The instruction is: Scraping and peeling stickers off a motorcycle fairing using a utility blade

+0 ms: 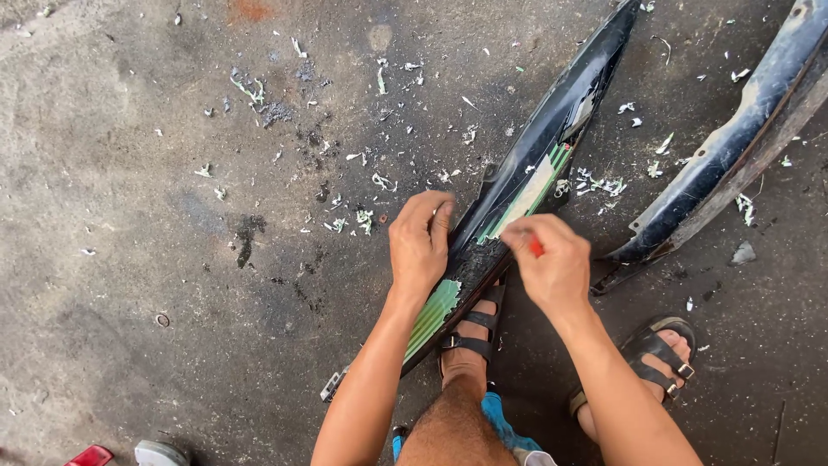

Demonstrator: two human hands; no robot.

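Grey concrete floor (129, 259) bears two dark panels (552, 129) (742, 147) amid sticker scraps (371, 216).

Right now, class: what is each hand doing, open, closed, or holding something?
Left hand: fingers curled, gripping the edge of the black panel with the green striped sticker.
Right hand: closed on a small red tool, held against the panel.

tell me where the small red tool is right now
In the head view the small red tool sits pinched in the right hand, just right of centre, over the long black panel with green striping.
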